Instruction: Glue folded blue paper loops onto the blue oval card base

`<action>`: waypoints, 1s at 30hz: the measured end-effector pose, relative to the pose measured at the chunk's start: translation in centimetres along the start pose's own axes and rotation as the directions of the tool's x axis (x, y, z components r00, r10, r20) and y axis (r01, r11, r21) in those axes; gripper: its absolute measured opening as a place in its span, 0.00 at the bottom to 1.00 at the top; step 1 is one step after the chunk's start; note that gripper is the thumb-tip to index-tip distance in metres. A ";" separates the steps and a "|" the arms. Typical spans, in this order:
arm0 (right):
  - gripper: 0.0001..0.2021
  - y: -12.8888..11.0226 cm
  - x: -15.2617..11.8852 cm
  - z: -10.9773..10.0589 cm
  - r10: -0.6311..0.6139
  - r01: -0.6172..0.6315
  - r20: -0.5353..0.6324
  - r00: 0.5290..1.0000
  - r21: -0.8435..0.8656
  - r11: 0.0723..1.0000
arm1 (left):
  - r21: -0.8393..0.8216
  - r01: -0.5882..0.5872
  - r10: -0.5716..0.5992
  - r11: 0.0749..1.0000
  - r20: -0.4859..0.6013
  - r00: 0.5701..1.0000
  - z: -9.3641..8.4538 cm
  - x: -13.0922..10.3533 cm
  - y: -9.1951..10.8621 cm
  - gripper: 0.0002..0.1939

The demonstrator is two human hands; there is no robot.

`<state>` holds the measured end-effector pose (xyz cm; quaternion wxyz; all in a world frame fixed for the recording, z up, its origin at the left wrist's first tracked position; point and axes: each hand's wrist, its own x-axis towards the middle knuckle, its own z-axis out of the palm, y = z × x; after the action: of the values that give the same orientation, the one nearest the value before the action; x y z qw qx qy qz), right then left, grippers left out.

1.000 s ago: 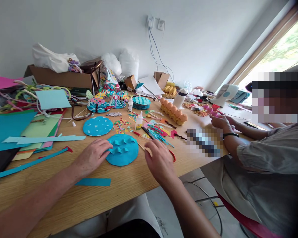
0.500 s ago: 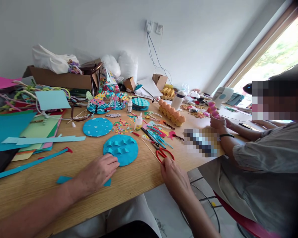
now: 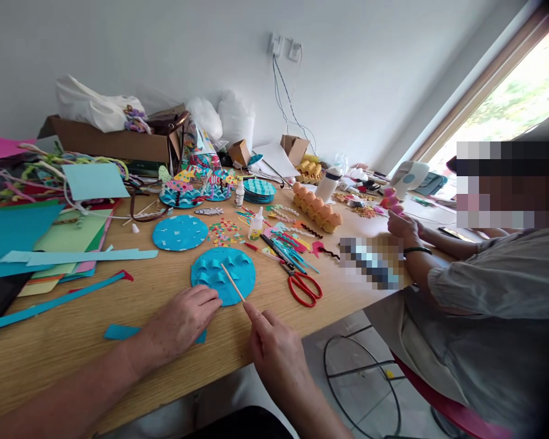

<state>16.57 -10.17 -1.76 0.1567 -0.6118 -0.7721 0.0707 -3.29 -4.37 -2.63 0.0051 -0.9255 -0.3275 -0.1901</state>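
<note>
A round blue paper disc point(image 3: 223, 274) with raised blue wave flaps lies on the wooden table point(image 3: 96, 341). My left hand point(image 3: 179, 324) rests flat at the disc's near edge, partly covering a blue paper strip point(image 3: 119, 332). My right hand point(image 3: 277, 350) pinches a thin wooden stick point(image 3: 232, 282) whose tip reaches over the disc. Red-handled scissors point(image 3: 304, 286) lie just right of the disc.
A second blue disc point(image 3: 180, 232), a small glue bottle point(image 3: 255, 224), confetti bits, orange egg cartons point(image 3: 319, 211), coloured paper sheets point(image 3: 13, 235) and a cardboard box point(image 3: 110, 143) crowd the table. Another person point(image 3: 485, 292) sits at the right, hands at the table edge.
My right hand left the area by the scissors, moved left and now holds the stick over the disc. My left hand slid from the disc's flaps down to its near edge.
</note>
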 end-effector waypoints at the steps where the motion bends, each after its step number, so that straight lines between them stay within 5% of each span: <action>1: 0.24 -0.1 0.0 0.0 0.004 -0.004 0.022 1.000 -0.006 1.000 | -0.003 -0.001 0.001 1.000 0.000 1.000 0.0 0.0 0.0 0.14; 9: 0.26 -0.6 -1.1 0.1 0.043 -0.045 0.111 0.993 0.014 0.999 | 0.021 -0.039 0.040 0.999 -0.018 0.999 -0.1 0.0 -0.2 0.15; 23: 0.22 -1.6 0.1 -0.9 0.068 -0.004 0.290 0.955 -0.216 0.976 | 0.079 -0.056 0.057 0.995 -0.011 0.998 0.3 -0.1 -0.3 0.13; 30: 0.22 -1.6 0.4 -1.3 0.069 -0.015 0.299 0.952 -0.179 0.984 | 0.106 -0.073 0.077 0.992 -0.033 0.997 0.2 -0.1 -0.3 0.13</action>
<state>15.40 -10.27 -0.03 -0.0194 -0.6214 -0.7770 0.0992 -3.45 -4.18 -2.90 0.0666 -0.9320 -0.3018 -0.1893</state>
